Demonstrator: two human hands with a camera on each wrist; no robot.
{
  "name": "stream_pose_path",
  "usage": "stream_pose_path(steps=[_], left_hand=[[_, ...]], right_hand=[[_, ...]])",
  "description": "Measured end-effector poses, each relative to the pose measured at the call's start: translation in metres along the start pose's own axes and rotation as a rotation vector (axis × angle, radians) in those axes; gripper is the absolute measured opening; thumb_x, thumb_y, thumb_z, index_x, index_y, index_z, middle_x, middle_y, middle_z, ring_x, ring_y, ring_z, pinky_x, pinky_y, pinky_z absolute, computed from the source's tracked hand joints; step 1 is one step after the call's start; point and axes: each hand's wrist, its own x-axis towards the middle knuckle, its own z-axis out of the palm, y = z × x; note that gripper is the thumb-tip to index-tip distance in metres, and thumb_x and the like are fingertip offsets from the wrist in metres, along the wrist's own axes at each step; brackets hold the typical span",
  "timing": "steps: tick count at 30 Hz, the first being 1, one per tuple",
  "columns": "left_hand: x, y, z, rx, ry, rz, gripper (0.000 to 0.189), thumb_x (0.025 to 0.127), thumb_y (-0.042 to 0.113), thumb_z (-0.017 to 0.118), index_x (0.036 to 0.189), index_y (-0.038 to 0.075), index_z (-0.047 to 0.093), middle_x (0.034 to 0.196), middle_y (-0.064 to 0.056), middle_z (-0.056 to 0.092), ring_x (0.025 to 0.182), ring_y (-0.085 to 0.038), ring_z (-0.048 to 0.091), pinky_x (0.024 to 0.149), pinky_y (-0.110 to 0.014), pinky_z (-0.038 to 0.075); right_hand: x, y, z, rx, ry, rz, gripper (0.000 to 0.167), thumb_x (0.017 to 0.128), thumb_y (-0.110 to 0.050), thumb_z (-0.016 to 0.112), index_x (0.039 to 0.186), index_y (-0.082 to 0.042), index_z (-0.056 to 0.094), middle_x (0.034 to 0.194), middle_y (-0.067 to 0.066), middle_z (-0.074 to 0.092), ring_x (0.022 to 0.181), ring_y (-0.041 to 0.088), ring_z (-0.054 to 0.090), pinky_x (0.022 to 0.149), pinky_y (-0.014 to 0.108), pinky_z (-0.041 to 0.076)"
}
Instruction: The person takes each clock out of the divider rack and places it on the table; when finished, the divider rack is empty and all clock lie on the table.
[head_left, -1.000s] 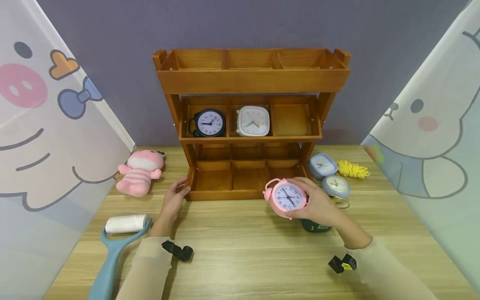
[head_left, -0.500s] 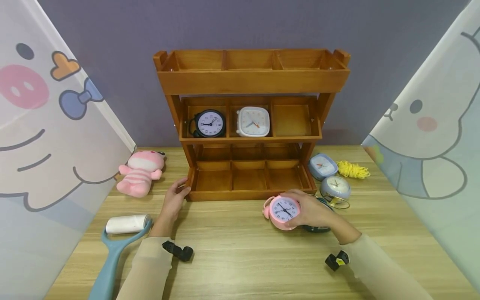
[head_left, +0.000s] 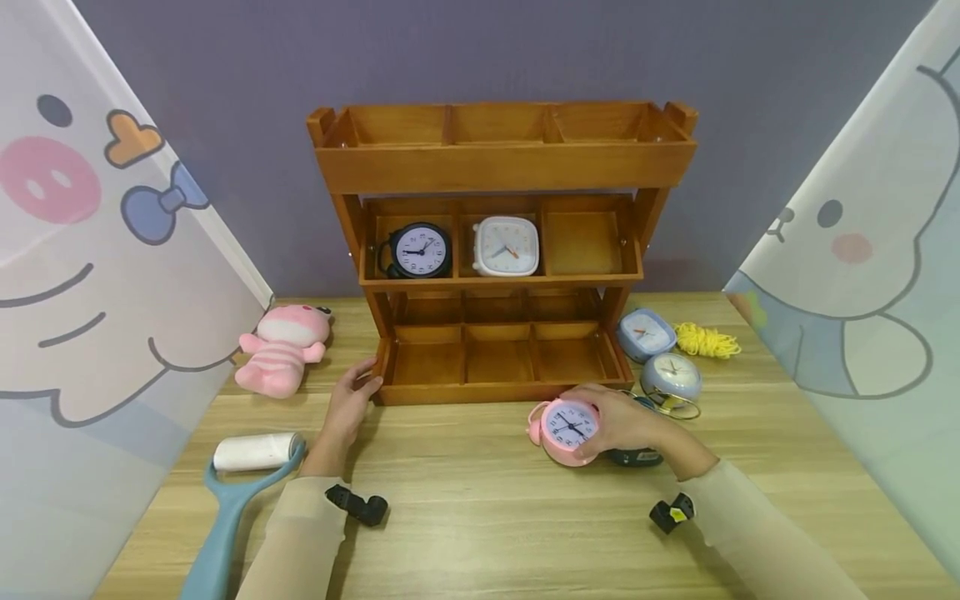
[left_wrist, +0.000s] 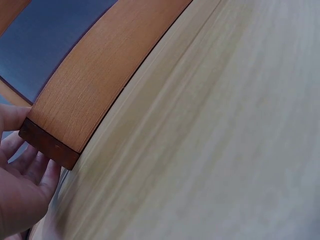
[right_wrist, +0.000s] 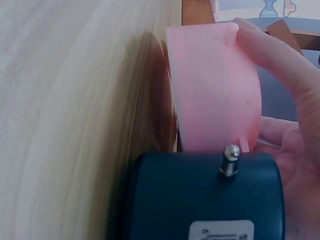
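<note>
My left hand [head_left: 348, 410] holds the lower left corner of a brown wooden shelf [head_left: 495, 393]. In the left wrist view the thumb lies on one side of that corner, with the fingers below its end. My right hand [head_left: 624, 422] grips a pink twin-bell alarm clock [head_left: 567, 425] by its right side, low over the table before the shelf. The clock's face is up and its bells point left. A dark green clock [right_wrist: 200, 195] is close beside the pink one, partly hidden by the right hand in the head view. Whether the pink clock touches the table, I cannot tell.
The middle tier holds a black alarm clock [head_left: 422, 251] and a white square clock [head_left: 506, 247]. Right of the shelf are a blue clock [head_left: 647, 334], a grey-blue clock [head_left: 672, 377] and yellow rope [head_left: 705, 340]. A pink plush toy [head_left: 281, 350] and a lint roller [head_left: 255, 452] lie left.
My right hand has brought the pink clock down and slightly left, toward the table, and turned it a little. My left hand has stayed at the shelf corner.
</note>
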Motion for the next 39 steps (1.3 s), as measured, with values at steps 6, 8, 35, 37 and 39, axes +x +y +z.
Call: stream_pose_path(steps=[6, 8, 35, 37, 39], left_hand=[[-0.001, -0.001, 0.000, 0.005, 0.004, -0.004, 0.047, 0.100, 0.002, 0.049, 0.146, -0.002, 0.038, 0.147, -0.021, 0.036, 0.127, -0.031, 0.039, 0.103, -0.040, 0.030], [-0.001, -0.002, 0.000, 0.004, 0.005, -0.003, 0.047, 0.100, 0.002, 0.049, 0.146, -0.002, 0.038, 0.146, -0.021, 0.036, 0.127, -0.031, 0.039, 0.103, -0.040, 0.030], [0.000, -0.003, 0.000, 0.001, 0.005, -0.003, 0.048, 0.100, 0.003, 0.049, 0.146, -0.002, 0.037, 0.147, -0.021, 0.035, 0.128, -0.031, 0.037, 0.103, -0.039, 0.029], [0.000, -0.002, 0.000, 0.004, 0.007, 0.001, 0.047, 0.100, 0.003, 0.049, 0.146, -0.002, 0.038, 0.146, -0.021, 0.036, 0.128, -0.031, 0.038, 0.103, -0.039, 0.030], [0.001, -0.003, 0.001, 0.005, 0.008, 0.006, 0.046, 0.100, 0.002, 0.049, 0.145, -0.002, 0.039, 0.145, -0.021, 0.036, 0.127, -0.031, 0.038, 0.103, -0.039, 0.030]], right_hand=[[0.001, 0.002, 0.000, -0.020, 0.001, 0.006, 0.075, 0.067, -0.029, 0.089, 0.129, -0.002, 0.057, 0.119, 0.008, 0.060, 0.102, 0.025, 0.056, 0.083, 0.043, 0.047], [0.002, 0.003, 0.001, -0.002, 0.007, 0.016, 0.067, 0.071, -0.019, 0.087, 0.128, 0.000, 0.057, 0.117, 0.010, 0.059, 0.100, 0.025, 0.059, 0.081, 0.039, 0.049], [0.055, -0.062, -0.055, 0.006, 0.464, -0.039, 0.054, 0.086, -0.011, 0.076, 0.134, 0.000, 0.054, 0.128, 0.019, 0.055, 0.111, 0.037, 0.056, 0.093, 0.049, 0.045], [0.066, -0.071, -0.060, 0.009, 0.507, -0.028, 0.056, 0.086, -0.013, 0.076, 0.136, -0.001, 0.053, 0.130, 0.018, 0.053, 0.112, 0.037, 0.055, 0.095, 0.048, 0.044], [0.077, -0.079, -0.064, 0.012, 0.543, -0.018, 0.058, 0.086, -0.015, 0.076, 0.138, -0.003, 0.052, 0.129, 0.017, 0.053, 0.112, 0.036, 0.055, 0.095, 0.047, 0.043]])
